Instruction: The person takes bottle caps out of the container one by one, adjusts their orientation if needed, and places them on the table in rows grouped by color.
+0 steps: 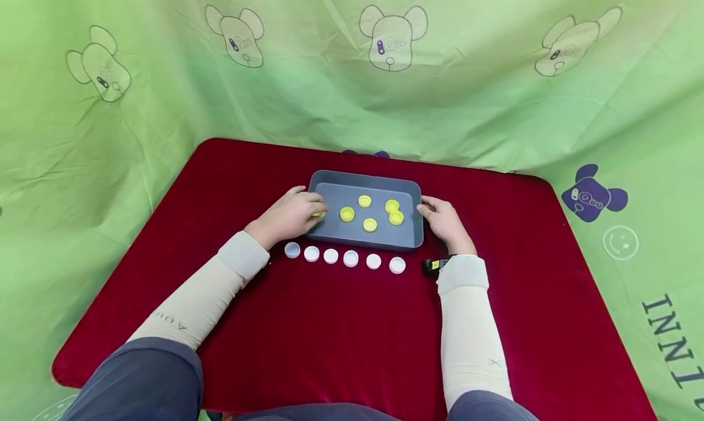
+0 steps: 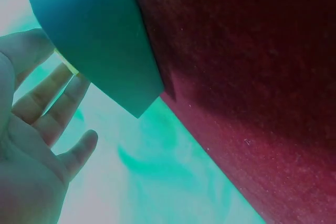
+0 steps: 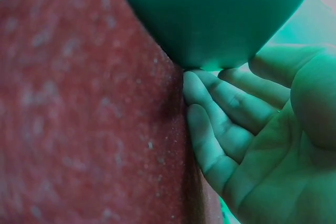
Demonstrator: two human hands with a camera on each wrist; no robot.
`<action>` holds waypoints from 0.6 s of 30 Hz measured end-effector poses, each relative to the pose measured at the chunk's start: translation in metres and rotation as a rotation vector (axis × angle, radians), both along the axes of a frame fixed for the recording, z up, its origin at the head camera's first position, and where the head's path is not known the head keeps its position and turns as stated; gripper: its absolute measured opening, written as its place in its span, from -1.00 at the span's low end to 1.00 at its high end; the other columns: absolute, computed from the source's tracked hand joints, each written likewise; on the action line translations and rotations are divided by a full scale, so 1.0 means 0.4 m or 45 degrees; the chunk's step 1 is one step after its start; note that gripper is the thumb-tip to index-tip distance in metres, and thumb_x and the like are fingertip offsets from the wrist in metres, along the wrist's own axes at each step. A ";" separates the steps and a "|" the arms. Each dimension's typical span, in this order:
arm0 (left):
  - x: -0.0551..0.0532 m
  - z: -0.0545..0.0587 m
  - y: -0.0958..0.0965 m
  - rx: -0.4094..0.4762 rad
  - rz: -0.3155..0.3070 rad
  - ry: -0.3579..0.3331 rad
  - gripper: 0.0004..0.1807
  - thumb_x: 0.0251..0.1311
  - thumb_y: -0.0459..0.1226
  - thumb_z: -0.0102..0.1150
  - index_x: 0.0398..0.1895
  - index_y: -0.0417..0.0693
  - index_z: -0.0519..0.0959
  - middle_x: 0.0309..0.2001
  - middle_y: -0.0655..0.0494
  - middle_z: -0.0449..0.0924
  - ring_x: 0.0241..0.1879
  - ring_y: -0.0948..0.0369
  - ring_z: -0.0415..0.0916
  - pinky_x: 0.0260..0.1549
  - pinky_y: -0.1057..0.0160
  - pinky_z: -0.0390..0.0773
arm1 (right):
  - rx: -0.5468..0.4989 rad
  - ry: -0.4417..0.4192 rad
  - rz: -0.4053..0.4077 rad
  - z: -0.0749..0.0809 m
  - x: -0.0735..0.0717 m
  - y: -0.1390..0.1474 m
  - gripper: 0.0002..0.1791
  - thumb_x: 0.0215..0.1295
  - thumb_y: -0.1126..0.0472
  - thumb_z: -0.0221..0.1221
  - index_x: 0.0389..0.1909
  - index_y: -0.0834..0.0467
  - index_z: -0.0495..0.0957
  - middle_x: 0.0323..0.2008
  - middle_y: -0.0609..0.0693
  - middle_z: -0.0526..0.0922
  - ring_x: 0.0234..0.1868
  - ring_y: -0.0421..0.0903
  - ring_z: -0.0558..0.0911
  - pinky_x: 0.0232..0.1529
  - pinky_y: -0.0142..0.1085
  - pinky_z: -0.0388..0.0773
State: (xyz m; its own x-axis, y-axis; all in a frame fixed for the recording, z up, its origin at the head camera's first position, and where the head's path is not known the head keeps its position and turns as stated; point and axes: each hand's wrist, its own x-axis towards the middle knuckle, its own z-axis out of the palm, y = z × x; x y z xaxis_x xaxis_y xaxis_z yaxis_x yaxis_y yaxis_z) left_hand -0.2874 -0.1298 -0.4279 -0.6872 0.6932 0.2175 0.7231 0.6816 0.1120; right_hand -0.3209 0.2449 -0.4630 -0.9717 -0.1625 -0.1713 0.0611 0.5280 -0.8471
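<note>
A shallow grey tray (image 1: pixel 365 179) lies on the red cloth, with several yellow bottle caps (image 1: pixel 370 225) spread over its floor. Over the tray's left wall my left hand (image 1: pixel 291 214) pinches one more yellow cap (image 1: pixel 319 214), mostly hidden by the fingers. In the left wrist view, a sliver of that cap (image 2: pixel 67 62) shows between thumb and fingers, beside the tray wall (image 2: pixel 100 40). My right hand (image 1: pixel 444 220) holds the tray's right side, thumb at the rim. The right wrist view has its fingers (image 3: pixel 231 100) against the outer wall (image 3: pixel 215 19).
Several white bottle caps (image 1: pixel 330 256) form a row along the tray's near side. A black wrist device (image 1: pixel 434 266) is by the right sleeve. Red cloth covers the table (image 1: pixel 330 347), and a green printed curtain (image 1: pixel 308 91) hangs behind and beside it.
</note>
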 end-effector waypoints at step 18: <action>0.059 0.008 -0.018 0.078 -0.018 0.048 -0.79 0.21 -0.30 0.27 -0.12 -0.12 0.72 -0.11 0.09 0.64 -0.07 0.16 0.55 0.10 0.01 0.38 | 0.054 0.012 0.010 -0.006 -0.011 0.003 -0.45 0.49 0.12 0.02 0.41 0.26 0.26 0.19 0.25 0.49 0.21 0.09 0.46 0.22 -0.01 0.34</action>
